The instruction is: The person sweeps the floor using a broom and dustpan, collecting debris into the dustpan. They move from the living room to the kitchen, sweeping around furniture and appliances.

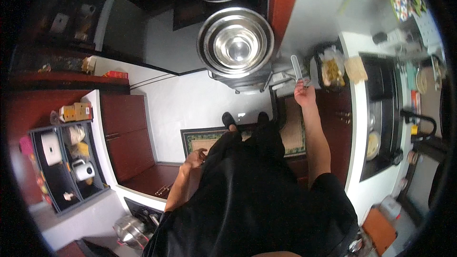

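Note:
My right hand [305,94] is stretched forward beside the right-hand counter. Its fingers are closed around the lower end of a slim, translucent, handle-like object [295,65], whose exact kind I cannot tell. Low on my left side, my left hand [197,157] hangs near my trouser leg with loosely bent fingers and nothing in them. Ahead of me, nested stainless steel bowls [236,44] rest on a dark-legged stand [246,84]. Just past my right hand, on the counter side, sits a clear plastic bag with yellowish food [332,66].
A black sink [382,114] with a black faucet [421,119] is set into the white counter at right. At left stands a dark divided organizer [68,167] with a white kettle [84,170]. A steel pot [130,230] is at lower left. A bordered mat [207,139] lies underfoot.

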`<action>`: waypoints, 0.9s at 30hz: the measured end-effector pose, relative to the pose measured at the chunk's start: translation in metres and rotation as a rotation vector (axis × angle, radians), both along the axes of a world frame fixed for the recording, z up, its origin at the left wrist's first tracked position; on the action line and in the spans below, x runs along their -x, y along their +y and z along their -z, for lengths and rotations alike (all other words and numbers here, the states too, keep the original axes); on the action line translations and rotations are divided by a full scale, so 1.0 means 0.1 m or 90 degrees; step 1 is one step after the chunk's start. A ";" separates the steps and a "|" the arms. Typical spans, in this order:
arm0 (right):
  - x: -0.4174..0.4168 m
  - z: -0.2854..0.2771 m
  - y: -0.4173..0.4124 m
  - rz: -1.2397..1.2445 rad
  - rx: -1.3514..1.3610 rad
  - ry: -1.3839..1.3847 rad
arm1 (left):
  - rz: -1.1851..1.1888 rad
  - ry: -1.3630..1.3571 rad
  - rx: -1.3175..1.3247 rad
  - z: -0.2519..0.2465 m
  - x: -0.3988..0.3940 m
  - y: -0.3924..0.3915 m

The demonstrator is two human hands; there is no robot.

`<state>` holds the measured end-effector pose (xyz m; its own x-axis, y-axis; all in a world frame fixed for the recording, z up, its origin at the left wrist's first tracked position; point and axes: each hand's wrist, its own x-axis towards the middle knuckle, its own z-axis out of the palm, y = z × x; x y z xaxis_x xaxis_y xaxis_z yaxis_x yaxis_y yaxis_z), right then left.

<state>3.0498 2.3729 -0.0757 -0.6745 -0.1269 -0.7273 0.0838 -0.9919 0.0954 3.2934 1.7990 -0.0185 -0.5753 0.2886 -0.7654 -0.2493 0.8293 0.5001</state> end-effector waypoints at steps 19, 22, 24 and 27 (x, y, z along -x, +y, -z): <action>-0.30 1.25 -0.16 -0.096 -0.116 0.240 | -0.450 -0.070 -0.220 0.65 -1.20 -0.27; -0.80 1.27 -0.54 -0.222 -0.272 -0.058 | -0.476 -0.123 -0.196 0.46 -1.12 -0.38; -1.08 1.25 -0.99 -0.293 -0.282 -0.024 | -0.510 -0.099 -0.156 0.50 -1.31 -0.59; -1.22 1.56 -1.03 -0.388 -0.378 0.027 | -0.356 0.045 -0.054 0.54 -0.96 -0.85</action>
